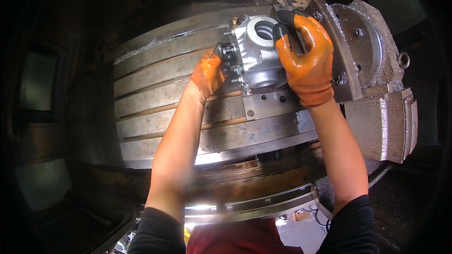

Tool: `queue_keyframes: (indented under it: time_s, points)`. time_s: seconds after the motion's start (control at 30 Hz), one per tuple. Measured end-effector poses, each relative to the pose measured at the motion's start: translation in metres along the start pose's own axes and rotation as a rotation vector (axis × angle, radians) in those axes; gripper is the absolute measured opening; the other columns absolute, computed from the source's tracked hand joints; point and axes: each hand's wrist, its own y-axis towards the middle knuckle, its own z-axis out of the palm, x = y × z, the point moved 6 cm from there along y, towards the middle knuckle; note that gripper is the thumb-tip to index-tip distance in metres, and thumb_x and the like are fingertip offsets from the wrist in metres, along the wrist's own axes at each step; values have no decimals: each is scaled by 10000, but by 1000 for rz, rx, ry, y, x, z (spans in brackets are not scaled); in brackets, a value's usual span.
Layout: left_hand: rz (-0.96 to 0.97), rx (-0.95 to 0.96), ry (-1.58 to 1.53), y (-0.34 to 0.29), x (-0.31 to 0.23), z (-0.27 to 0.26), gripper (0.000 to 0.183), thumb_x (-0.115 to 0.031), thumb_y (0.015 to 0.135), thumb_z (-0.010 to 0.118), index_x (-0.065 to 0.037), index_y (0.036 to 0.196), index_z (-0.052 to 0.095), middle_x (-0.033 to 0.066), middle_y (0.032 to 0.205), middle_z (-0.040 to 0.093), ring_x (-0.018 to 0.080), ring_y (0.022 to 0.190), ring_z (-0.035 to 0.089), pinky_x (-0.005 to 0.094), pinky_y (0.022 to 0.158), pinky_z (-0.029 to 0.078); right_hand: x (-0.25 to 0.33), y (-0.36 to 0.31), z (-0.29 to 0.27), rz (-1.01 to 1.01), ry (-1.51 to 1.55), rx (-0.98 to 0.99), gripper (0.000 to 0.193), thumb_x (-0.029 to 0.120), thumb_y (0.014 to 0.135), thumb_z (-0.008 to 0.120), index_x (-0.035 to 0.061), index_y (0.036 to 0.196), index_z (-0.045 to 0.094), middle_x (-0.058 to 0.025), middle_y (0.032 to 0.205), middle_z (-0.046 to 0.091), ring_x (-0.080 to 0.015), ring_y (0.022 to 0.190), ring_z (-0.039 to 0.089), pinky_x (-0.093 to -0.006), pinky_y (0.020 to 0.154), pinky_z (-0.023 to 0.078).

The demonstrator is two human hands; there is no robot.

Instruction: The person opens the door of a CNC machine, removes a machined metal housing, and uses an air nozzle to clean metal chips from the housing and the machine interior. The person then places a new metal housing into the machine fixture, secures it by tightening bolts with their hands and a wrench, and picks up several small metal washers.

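Note:
A silver metal casting (258,61) with a round bore stands on a dark fixture plate (268,105), with studs and nuts along its left side. My left hand (208,71), in an orange glove with black fingertips, is at that side, its fingers closed around a bolt (227,51). The tips of those fingers are partly hidden among the studs. My right hand (308,58), gloved alike and wet, is at the casting's right side. Its thumb and fingers are apart in a C shape, beside the bore. Whether its fingertips press on the casting, I cannot tell.
Beneath the plate lies a slotted metal machine table (160,84) with long grooves. At the right rises a heavy round-faced rotary unit (362,42) with bolts and metal chips. A brass fitting (235,20) stands at the casting's far left corner. Dark machine walls surround the table.

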Motion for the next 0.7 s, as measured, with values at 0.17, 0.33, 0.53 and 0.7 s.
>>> queue_keyframes:
  time_s: [0.17,0.33,0.53,0.7]
  points:
    - [193,-158,163,6,4,-31,158,-268,938,695,-121,983,661,-30,879,661,89,739,604,244,647,509,-4,-2,4,-84,31,-68,256,122,725,756,-33,897,646,-161,807,654,-339,710,600,-401,695,489]
    - [382,-443,568,-9,-10,-17,80,-145,962,636,-65,959,640,-14,850,655,71,728,579,245,656,501,-2,-2,0,-89,10,-83,230,111,725,749,-29,873,643,-151,763,639,-332,690,584,-400,678,478]
    - [288,-510,748,-23,-27,2,156,-82,928,577,6,1041,640,34,882,666,113,772,598,254,697,497,3,-2,-3,12,16,-76,203,89,712,731,-24,851,635,-137,723,607,-314,647,543,-398,639,452]
    - [228,-404,511,-26,-25,10,143,-67,927,580,18,1018,651,53,894,676,123,798,617,254,745,510,9,0,-4,-80,-11,-129,207,100,715,733,-21,856,641,-136,732,616,-326,666,557,-412,662,457]
